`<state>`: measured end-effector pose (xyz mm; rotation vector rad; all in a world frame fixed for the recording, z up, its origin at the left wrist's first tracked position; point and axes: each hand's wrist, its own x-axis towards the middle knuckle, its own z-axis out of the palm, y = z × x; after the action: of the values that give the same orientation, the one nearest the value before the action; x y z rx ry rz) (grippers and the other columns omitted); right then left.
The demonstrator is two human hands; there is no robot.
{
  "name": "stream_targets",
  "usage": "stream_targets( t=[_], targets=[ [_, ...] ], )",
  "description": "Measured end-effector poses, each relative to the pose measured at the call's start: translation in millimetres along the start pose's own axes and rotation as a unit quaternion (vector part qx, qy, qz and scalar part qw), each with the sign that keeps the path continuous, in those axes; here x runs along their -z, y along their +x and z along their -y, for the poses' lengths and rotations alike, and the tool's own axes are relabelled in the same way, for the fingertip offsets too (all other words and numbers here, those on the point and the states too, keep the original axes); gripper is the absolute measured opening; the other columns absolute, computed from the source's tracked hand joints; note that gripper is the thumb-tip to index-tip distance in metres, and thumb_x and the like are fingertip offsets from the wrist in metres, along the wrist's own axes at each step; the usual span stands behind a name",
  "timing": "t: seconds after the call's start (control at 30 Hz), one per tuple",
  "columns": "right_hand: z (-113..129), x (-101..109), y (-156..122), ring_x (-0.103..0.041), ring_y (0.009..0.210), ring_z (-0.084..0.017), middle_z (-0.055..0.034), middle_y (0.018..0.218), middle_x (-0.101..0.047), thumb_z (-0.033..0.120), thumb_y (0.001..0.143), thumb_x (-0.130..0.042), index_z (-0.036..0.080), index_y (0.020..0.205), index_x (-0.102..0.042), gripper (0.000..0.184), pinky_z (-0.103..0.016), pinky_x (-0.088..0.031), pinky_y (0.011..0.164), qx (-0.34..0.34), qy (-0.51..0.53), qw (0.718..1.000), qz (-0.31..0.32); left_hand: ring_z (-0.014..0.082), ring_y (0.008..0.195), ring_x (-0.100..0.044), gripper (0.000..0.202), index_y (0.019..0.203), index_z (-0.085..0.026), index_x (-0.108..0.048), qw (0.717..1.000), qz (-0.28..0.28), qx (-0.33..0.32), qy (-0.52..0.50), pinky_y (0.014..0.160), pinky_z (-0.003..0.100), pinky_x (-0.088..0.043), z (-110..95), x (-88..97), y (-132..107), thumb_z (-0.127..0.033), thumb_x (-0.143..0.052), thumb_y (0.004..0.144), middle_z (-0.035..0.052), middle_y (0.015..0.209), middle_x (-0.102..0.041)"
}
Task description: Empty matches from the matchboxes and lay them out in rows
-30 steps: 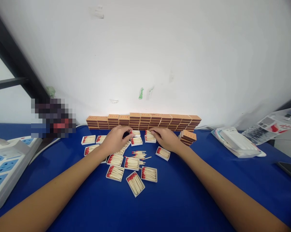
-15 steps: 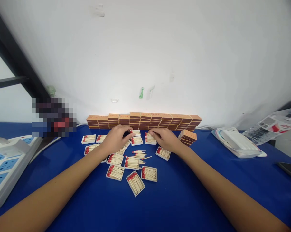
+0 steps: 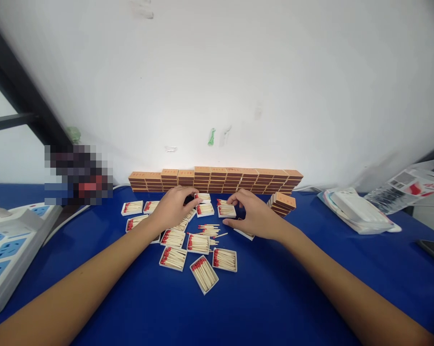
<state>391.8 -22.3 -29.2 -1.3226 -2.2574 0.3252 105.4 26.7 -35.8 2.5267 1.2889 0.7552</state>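
Observation:
My left hand (image 3: 174, 205) is closed at the back of the group, thumb and forefinger at the left end of a small white matchbox tray (image 3: 203, 197) with matches in it. Another filled tray (image 3: 204, 210) lies just in front. My right hand (image 3: 255, 214) hovers to the right, thumb and forefinger apart with nothing between them. Beside its fingertips is a matchbox tray (image 3: 226, 212) of red-tipped matches; a further tray (image 3: 246, 235) is partly hidden beneath the hand. Loose matches (image 3: 210, 230) lie in a small pile between the trays.
A long stacked row of closed matchboxes (image 3: 238, 180) stands along the wall, with a smaller leaning stack (image 3: 283, 203) at right. Several filled trays (image 3: 204, 274) spread across the blue table (image 3: 267, 298). A power strip (image 3: 17, 250) is left; plastic packages (image 3: 359, 211) lie right.
My right hand has drawn back to the right from the tray it was touching, and its fingers have spread apart. The left hand keeps its place.

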Motion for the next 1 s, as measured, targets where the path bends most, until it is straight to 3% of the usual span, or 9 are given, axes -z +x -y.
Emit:
stream_targets(
  t=[0.17, 0.37, 0.53, 0.63, 0.77, 0.9, 1.0],
  targets=[
    [-2.6, -2.8, 1.8, -0.063, 0.091, -0.025, -0.0051, 0.103, -0.065, 0.041, 0.082, -0.088, 0.025, 0.105, -0.063, 0.038, -0.038, -0.053, 0.077, -0.032, -0.009, 0.999, 0.003, 0.0303, 0.11, -0.07, 0.037, 0.12, -0.021, -0.074, 1.0, -0.001, -0.001, -0.002, 0.097, 0.045, -0.054, 0.5, -0.4, -0.1, -0.05, -0.055, 0.107, 0.0095, 0.119, -0.079],
    [0.3, 1.6, -1.6, -0.06, 0.085, -0.022, -0.0047, 0.102, -0.063, 0.04, 0.087, -0.082, 0.024, 0.101, -0.063, 0.028, -0.036, -0.05, 0.074, -0.033, 0.016, 0.999, 0.033, 0.0301, 0.108, -0.07, 0.037, 0.12, -0.021, -0.074, 1.0, -0.002, -0.002, 0.001, 0.096, 0.044, -0.054, 0.9, -1.3, 0.3, -0.05, -0.055, 0.107, 0.0093, 0.116, -0.079],
    [-0.1, 5.5, -2.0, -0.06, 0.08, -0.021, -0.0041, 0.094, -0.064, 0.051, 0.091, -0.077, 0.023, 0.102, -0.066, 0.032, -0.035, -0.047, 0.07, -0.053, 0.037, 0.996, 0.067, 0.0298, 0.107, -0.071, 0.035, 0.119, -0.021, -0.074, 1.0, -0.006, -0.013, 0.001, 0.097, 0.045, -0.054, 2.1, -1.8, 0.6, -0.049, -0.056, 0.107, 0.0089, 0.117, -0.079],
    [-4.3, 6.8, 0.4, -0.061, 0.08, -0.022, -0.0056, 0.094, -0.067, 0.059, 0.1, -0.064, 0.023, 0.101, -0.069, 0.036, -0.037, -0.048, 0.071, -0.048, 0.052, 0.994, 0.081, 0.0298, 0.108, -0.071, 0.034, 0.118, -0.021, -0.074, 1.0, -0.008, -0.016, 0.003, 0.097, 0.046, -0.054, 1.9, -1.6, 0.5, -0.048, -0.056, 0.107, 0.0091, 0.117, -0.08],
    [-9.5, 5.2, 2.8, -0.065, 0.091, -0.024, -0.008, 0.102, -0.07, 0.05, 0.111, -0.046, 0.023, 0.104, -0.07, 0.038, -0.039, -0.049, 0.081, -0.009, 0.058, 0.995, 0.077, 0.0299, 0.109, -0.07, 0.034, 0.118, -0.02, -0.073, 1.0, -0.004, -0.013, 0.003, 0.098, 0.046, -0.054, 1.3, -1.1, 0.1, -0.047, -0.056, 0.107, 0.0092, 0.118, -0.08],
    [-12.7, -0.5, 2.9, -0.065, 0.081, -0.022, -0.0046, 0.097, -0.072, 0.043, 0.11, -0.049, 0.024, 0.125, -0.062, 0.028, -0.036, -0.049, 0.073, -0.051, 0.057, 0.997, 0.025, 0.0298, 0.107, -0.071, 0.035, 0.119, -0.02, -0.073, 1.0, -0.003, -0.013, 0.006, 0.095, 0.045, -0.054, 2.1, -1.1, -0.2, -0.047, -0.056, 0.108, 0.009, 0.116, -0.08],
    [-13.8, -3.8, 2.6, -0.064, 0.076, -0.02, -0.0029, 0.091, -0.071, 0.038, 0.108, -0.052, 0.024, 0.112, -0.063, 0.018, -0.035, -0.047, 0.069, -0.052, 0.017, 0.998, 0.019, 0.0293, 0.105, -0.071, 0.033, 0.117, -0.021, -0.074, 1.0, -0.002, -0.018, 0.005, 0.093, 0.044, -0.054, 2.6, -1.5, -0.3, -0.047, -0.055, 0.108, 0.0083, 0.115, -0.08]
  ],
)
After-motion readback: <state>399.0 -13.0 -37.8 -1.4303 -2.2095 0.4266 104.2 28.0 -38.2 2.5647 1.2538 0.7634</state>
